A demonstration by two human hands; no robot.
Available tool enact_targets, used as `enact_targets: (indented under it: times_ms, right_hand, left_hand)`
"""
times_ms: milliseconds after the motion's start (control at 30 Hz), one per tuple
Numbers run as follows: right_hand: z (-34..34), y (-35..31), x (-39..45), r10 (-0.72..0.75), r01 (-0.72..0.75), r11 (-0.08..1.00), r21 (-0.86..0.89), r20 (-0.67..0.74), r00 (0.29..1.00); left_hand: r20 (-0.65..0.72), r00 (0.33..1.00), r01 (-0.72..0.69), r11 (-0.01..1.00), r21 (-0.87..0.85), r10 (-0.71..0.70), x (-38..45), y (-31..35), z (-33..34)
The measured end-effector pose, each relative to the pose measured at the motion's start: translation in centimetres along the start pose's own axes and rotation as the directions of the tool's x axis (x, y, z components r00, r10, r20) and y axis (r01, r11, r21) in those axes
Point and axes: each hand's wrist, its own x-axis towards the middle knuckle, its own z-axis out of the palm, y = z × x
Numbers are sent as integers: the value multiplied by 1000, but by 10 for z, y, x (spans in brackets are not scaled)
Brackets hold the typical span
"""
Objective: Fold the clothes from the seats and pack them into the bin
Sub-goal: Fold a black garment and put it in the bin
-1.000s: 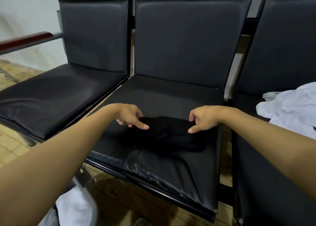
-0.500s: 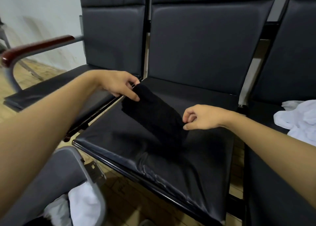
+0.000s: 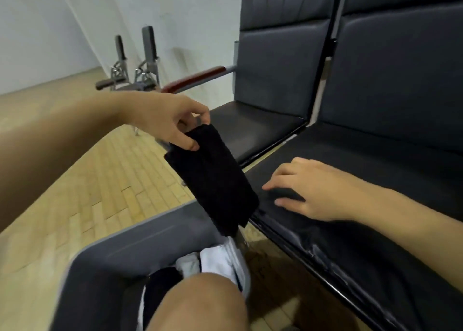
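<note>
My left hand [image 3: 172, 120] pinches the top edge of a folded black garment [image 3: 215, 178], which hangs in the air over the far rim of the grey bin [image 3: 105, 260]. Inside the bin lie folded white clothes [image 3: 218, 258] and a dark piece [image 3: 162, 278]. My right hand [image 3: 308, 188] hovers with relaxed fingers just above the front of the black seat cushion [image 3: 375, 170], holding nothing. A knee [image 3: 200, 303] covers part of the bin's inside.
A row of black padded seats [image 3: 263, 125] runs to the right, with a red-brown armrest [image 3: 198, 79] at its left end. Metal chair frames [image 3: 135, 62] stand by the white wall. The floor is pale wooden parquet [image 3: 75, 180].
My left hand lifted the folded black garment off the seat and carried it left over the bin. My right hand let go of it and stayed by the seat. The view turned left.
</note>
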Motion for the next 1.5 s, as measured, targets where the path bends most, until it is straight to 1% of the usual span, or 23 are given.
enact_targets:
  times_ms: [67,133,200,267,367,433,567,700,767,833,933,1000,1067,1200,1300,1400,1433,1500]
  right_hand:
    - [6,-22,7,-65,66,997,-34,27,998]
    - [17,-37,8,-77,80,996,-39,74,994]
    - [29,-47,8,-99,103,994,-43,92,991]
    - [40,-54,7,-114,118,992,-40,102,988]
    - [60,-64,12,-127,131,991,-30,123,984]
    - [70,-74,20,-138,141,990,-16,105,985]
    - [82,-93,33,-168,164,985,60,72,983]
    - [80,-95,38,-190,185,981,63,75,979]
    - [76,-91,42,-190,183,979,90,76,979]
    - [75,-85,50,-222,212,972,102,94,971]
    - [79,-79,67,-288,282,957,63,108,952]
    - [85,-83,85,-328,325,944,60,65,942]
    - [99,-93,104,-393,392,919,40,23,919]
    - [130,-126,146,-481,480,876,31,4,877]
    - [144,-145,167,-507,507,858,84,-26,861]
    - [156,-155,178,-543,541,834,110,-20,840]
    - [160,-156,181,-551,549,828,115,-21,834]
    - [169,-158,184,-567,566,815,124,-34,823]
  left_hand:
    - [24,999,39,999,17,-39,-35,-21,2]
    - [71,995,69,996,51,-73,-65,-36,13]
    - [111,986,112,989,92,-122,-92,-47,30]
    - [162,973,141,981,134,-162,-108,-62,52]
    - [251,947,174,976,132,-203,-121,-86,91]
    - [298,931,185,977,109,-210,-124,-101,117]
    - [343,919,200,980,13,-192,-121,-121,159]
    - [376,922,146,982,-118,-92,-115,-133,186]
    - [399,915,129,980,-152,-58,-111,-139,195]
    - [431,901,135,978,-157,-55,-109,-150,201]
    - [471,881,152,970,-191,-45,-105,-168,208]
    - [492,868,172,968,-183,-61,-103,-179,215]
    - [513,854,177,975,-136,-83,-100,-188,226]
    - [547,830,207,971,-121,-109,-110,-212,248]
    - [587,801,281,938,-201,-114,-131,-228,255]
    - [624,774,339,903,-266,-107,-152,-237,259]
    - [635,764,345,905,-250,-115,-157,-240,262]
    - [650,738,353,924,-149,-178,-159,-246,276]
